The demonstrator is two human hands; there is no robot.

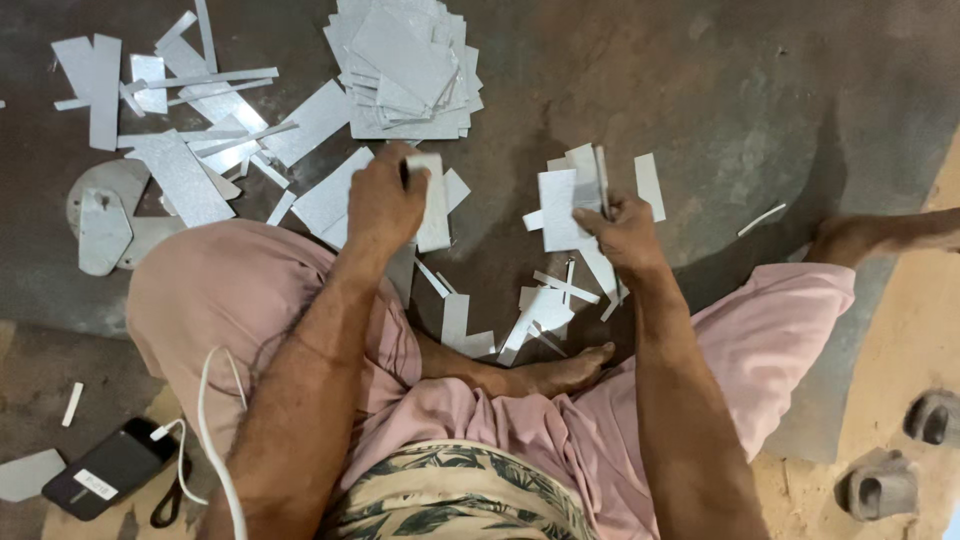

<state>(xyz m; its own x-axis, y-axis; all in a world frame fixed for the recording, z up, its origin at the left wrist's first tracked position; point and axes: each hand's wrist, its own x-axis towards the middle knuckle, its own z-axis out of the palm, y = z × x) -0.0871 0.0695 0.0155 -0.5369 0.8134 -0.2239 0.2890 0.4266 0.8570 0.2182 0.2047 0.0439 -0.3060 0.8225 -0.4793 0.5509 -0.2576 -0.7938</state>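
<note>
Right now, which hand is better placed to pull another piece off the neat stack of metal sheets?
Left, probably. The left hand grips one metal piece just below the stack, but would have to free itself first. The right hand holds several strips farther off to the side.

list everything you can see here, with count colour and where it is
stack of cut grey sheet-metal rectangles: one pile, grey, floor at top centre
loose grey metal offcuts and strips: many, grey, floor at upper left
small grey metal scraps: several, grey, floor between the legs
black flat device with white cable: one, black, floor at lower left
grey sandals: two, grey, floor at lower right
grey metal piece: one, held in left hand
bundle of grey metal pieces: several, held in right hand
pink shorts: one, pink, on the seated person
bare foot: one, centre
</note>
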